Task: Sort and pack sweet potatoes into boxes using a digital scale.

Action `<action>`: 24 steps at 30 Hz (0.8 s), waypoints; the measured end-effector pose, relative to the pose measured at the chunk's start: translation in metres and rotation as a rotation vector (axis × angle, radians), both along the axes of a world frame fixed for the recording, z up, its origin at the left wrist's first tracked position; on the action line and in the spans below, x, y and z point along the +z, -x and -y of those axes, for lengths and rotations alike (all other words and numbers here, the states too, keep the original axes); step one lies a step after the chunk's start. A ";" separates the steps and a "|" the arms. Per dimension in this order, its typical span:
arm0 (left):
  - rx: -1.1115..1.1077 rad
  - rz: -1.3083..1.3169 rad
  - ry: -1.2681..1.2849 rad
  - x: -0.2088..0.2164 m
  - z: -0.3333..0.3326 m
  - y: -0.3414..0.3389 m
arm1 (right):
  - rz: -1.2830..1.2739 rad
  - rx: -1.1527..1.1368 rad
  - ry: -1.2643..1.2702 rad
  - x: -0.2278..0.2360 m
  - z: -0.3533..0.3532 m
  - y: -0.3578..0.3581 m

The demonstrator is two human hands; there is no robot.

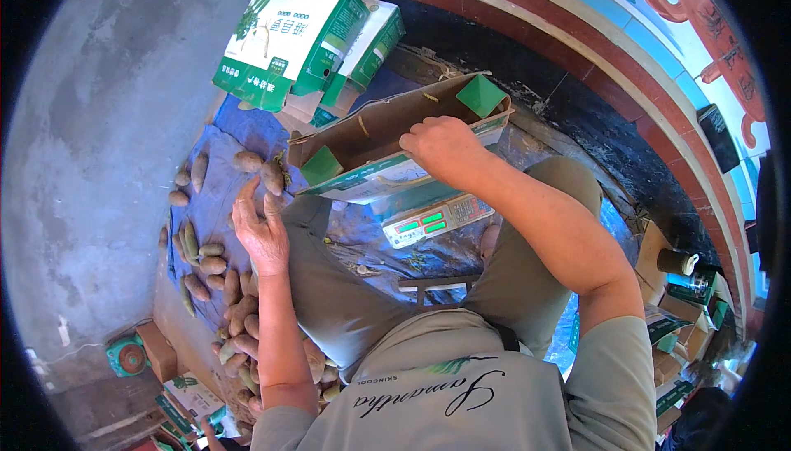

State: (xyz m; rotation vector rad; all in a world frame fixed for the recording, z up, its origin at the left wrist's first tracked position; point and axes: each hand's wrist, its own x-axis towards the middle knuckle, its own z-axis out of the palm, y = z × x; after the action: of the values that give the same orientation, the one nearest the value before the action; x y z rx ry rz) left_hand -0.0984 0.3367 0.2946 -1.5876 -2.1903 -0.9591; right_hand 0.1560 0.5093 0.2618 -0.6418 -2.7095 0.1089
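Note:
My left hand (260,233) is raised beside a pile of potato-like brown tubers (241,313), its fingers apart. Just beyond its fingertips lies a brown tuber (272,177); I cannot tell whether they touch. My right hand (449,150) is closed over the near rim of a long cardboard box (387,172), and its fingertips are partly hidden. The box has green corner flaps and a white and green outside, and much of its inside is in shadow. Beneath it a white scale (437,220) with lit green displays stands between my legs.
Blue sheeting (354,241) covers the ground, with more tubers and a few greenish long ones at the left. White and green cartons (284,35) stand beyond the box. A low tiled wall (568,80) curves along the far right. A dark-lidded bottle (677,262) and boxes are at right.

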 end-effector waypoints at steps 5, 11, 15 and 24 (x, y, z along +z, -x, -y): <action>-0.015 -0.023 -0.017 -0.001 -0.002 0.002 | -0.010 0.007 0.002 0.001 -0.001 0.000; -0.020 -0.027 -0.022 0.003 -0.003 -0.002 | -0.026 0.003 -0.006 0.002 -0.001 -0.002; -0.020 -0.006 -0.006 0.001 -0.003 -0.003 | -0.006 -0.001 -0.010 -0.001 -0.001 0.002; -0.033 0.168 -0.147 0.008 -0.002 -0.006 | 0.037 -0.004 -0.004 0.004 0.000 0.000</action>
State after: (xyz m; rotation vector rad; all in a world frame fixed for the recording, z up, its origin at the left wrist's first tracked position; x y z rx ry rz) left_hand -0.0928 0.3385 0.3026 -1.5295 -2.1486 -1.2741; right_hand 0.1557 0.5097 0.2661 -0.6547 -2.7434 0.0908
